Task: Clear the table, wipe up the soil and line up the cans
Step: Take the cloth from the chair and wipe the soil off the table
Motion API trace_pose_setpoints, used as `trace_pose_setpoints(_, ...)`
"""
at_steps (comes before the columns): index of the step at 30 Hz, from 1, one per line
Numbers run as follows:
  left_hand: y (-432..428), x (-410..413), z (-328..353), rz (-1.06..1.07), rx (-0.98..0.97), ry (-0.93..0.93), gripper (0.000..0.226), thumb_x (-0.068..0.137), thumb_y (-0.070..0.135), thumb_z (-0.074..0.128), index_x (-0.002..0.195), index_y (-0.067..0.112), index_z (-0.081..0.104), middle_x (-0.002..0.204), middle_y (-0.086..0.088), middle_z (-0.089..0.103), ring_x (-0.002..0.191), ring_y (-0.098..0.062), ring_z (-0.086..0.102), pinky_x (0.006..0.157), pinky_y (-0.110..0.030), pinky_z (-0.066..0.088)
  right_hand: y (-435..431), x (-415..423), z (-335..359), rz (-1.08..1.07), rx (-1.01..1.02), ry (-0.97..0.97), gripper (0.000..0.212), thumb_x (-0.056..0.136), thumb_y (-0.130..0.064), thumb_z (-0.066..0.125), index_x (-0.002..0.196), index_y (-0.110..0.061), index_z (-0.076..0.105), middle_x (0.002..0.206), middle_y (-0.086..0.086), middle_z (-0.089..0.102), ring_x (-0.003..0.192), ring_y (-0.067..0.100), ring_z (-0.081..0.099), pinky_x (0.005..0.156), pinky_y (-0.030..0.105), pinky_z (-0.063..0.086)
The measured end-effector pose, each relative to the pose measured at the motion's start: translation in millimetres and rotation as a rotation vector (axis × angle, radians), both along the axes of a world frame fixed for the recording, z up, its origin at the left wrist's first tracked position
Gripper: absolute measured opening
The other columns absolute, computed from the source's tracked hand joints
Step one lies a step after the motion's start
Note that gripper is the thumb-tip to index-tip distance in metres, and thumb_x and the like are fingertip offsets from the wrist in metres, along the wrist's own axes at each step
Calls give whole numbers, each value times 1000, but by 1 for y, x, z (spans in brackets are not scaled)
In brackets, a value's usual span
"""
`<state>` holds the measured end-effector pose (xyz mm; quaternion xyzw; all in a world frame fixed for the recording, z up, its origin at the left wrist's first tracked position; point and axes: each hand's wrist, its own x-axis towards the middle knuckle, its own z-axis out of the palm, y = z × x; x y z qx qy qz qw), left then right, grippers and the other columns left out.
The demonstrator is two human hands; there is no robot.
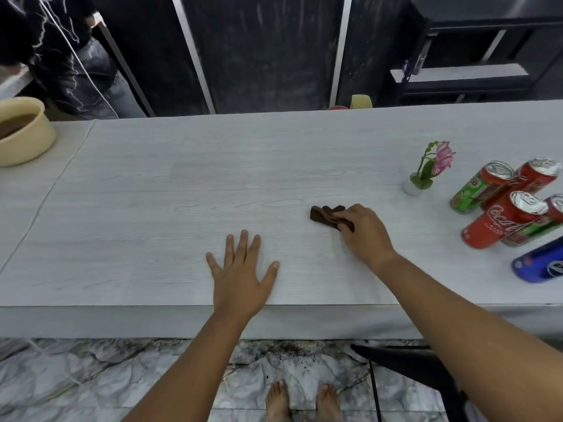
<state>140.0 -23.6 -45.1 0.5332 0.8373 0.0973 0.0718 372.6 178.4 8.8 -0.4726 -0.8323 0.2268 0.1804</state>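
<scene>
- Wiping step in hand: the right hand presses a crumpled dark brown cloth onto the pale grey wood-grain counter, its fingers curled shut over the cloth's near edge.
- Left hand: flat on the counter near the front edge, fingers spread, holding nothing.
- Soil: none shows on the counter top, so wiping appears nearly done. Dark specks of soil lie on the marbled floor below the counter edge.
- Clearing: a cream round planter holding brown soil sits at the far left; a small white vase with a pink flower stands near the cans.
- Cans: a red can lettered "Coca-Cola", a green-and-red can, another red can and a blue can cluster at the right, not yet lined up. Other labels are unreadable.
</scene>
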Motion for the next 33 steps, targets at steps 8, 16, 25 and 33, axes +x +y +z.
trace_pose_setpoints(8,2,2,-4,26,45,5,84,103,83,19,173,37,21,184,8,7,171,-21,-7,131,-71,-5,-102,42,-5,322,70,45,33,92,-1,80,123,-12,81,111,6,74,100,28,67,82,39,60)
trace_pose_setpoints(16,1,4,1,28,67,-51,79,105,79,32,170,34,33,183,7,18,171,-22,-3,131,-70,-8,-130,69,-2,269,-236,176,35,100,-7,72,128,-27,78,115,-12,70,112,8,63,98,29,53)
trace_pose_setpoints(25,23,46,25,-191,228,-346,44,106,52,59,148,40,63,146,20,63,138,-12,52,113,-35,34,-64,68,4,73,-235,100,53,98,-32,77,146,-43,57,121,-20,68,114,1,61,104,32,53)
trace_pose_setpoints(33,64,62,40,-456,-4,-487,71,95,63,66,162,49,45,142,25,56,123,-3,53,107,-31,47,-84,119,-21,-169,-30,-81,78,89,-79,53,156,-40,49,133,-14,54,126,14,44,102,34,35)
